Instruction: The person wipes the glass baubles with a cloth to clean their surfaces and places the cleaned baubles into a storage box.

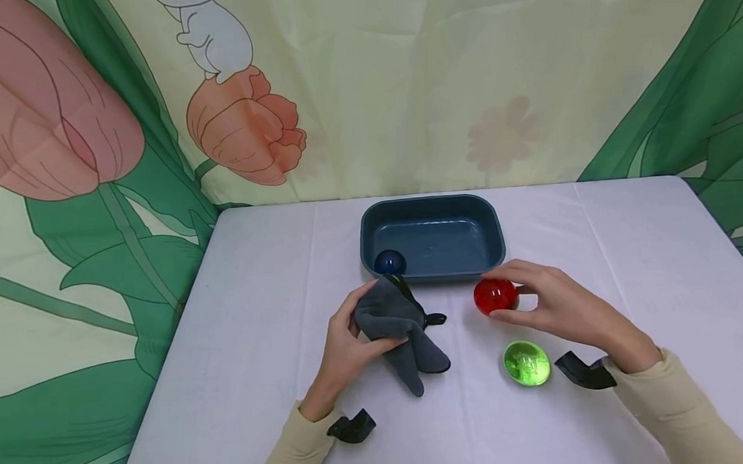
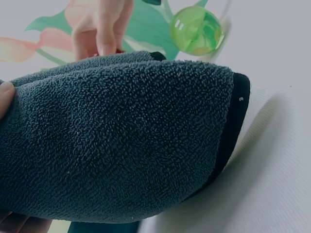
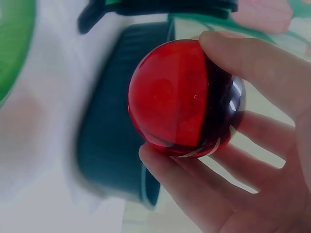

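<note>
A red see-through ball point(image 1: 495, 296) is held between the thumb and fingers of my right hand point(image 1: 545, 304), just in front of the tray's near right corner. My left hand point(image 1: 345, 351) grips a folded dark grey cloth point(image 1: 397, 324) with a black edge and a small loop. In the left wrist view the fuzzy cloth point(image 2: 126, 136) fills much of the picture, hiding most of that hand. Inside the dark blue tray point(image 1: 446, 239), a dark blue ball point(image 1: 390, 262) lies at the near left corner. A green see-through ball point(image 1: 527, 363) rests on the table below my right hand.
A white cloth covers the table point(image 1: 274, 278). Behind it hangs a curtain point(image 1: 402, 85) printed with flowers and leaves. Black straps point(image 1: 586, 371) show at both sleeve cuffs. The tray stands near the table's back edge.
</note>
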`<state>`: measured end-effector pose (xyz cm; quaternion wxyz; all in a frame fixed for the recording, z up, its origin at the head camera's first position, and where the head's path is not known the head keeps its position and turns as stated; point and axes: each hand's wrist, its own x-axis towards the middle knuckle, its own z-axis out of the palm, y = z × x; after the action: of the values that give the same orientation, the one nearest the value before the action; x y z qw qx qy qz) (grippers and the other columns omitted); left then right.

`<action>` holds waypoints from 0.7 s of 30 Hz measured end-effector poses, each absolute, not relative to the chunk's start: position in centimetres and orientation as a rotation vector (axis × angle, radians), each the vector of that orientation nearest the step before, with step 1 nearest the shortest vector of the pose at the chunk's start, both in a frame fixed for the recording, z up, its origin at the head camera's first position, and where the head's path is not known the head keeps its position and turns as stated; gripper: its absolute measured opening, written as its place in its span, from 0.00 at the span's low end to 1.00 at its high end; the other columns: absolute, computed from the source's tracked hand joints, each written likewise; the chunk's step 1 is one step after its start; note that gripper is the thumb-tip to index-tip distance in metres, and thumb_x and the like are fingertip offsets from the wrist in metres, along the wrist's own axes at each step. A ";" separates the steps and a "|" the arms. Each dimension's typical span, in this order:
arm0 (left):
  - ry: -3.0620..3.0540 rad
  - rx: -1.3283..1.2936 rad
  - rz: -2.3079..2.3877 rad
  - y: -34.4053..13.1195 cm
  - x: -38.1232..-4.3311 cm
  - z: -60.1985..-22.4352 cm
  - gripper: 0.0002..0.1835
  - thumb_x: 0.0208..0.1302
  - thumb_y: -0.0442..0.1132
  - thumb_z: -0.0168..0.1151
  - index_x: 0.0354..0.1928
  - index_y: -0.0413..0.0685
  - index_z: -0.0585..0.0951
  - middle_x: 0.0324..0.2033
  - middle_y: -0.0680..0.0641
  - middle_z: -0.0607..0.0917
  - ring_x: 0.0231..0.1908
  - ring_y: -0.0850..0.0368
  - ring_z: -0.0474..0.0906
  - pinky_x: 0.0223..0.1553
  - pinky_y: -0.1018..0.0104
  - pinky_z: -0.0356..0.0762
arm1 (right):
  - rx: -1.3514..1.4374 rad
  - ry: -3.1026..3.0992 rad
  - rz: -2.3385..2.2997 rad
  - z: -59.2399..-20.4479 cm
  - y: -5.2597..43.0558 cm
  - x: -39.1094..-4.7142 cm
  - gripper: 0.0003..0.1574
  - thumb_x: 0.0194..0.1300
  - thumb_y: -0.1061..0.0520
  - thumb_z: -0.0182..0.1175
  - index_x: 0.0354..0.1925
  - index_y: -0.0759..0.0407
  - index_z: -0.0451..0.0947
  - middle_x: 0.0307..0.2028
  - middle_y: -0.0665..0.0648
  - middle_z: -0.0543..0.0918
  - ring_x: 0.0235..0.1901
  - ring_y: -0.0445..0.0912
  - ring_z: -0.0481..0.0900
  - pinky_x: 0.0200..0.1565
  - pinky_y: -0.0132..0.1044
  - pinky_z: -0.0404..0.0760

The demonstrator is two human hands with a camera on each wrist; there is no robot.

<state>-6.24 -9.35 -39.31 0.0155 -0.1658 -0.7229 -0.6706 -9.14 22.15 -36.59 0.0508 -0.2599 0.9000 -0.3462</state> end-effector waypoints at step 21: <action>-2.213 -0.641 -2.053 -8.4 -6.7 -38.4 0.42 0.41 0.24 0.72 0.62 0.38 0.66 0.56 0.43 0.73 0.52 0.50 0.72 0.56 0.62 0.70 | -0.875 2.770 -1.230 -35.2 18.0 -8.6 0.36 0.48 0.41 0.69 0.54 0.50 0.74 0.48 0.42 0.75 0.44 0.35 0.75 0.42 0.30 0.80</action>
<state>-6.70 -8.40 -38.39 0.0278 -0.2077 -0.7168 -0.6650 -8.57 18.03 -35.18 -0.0068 -0.2775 0.8781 -0.3898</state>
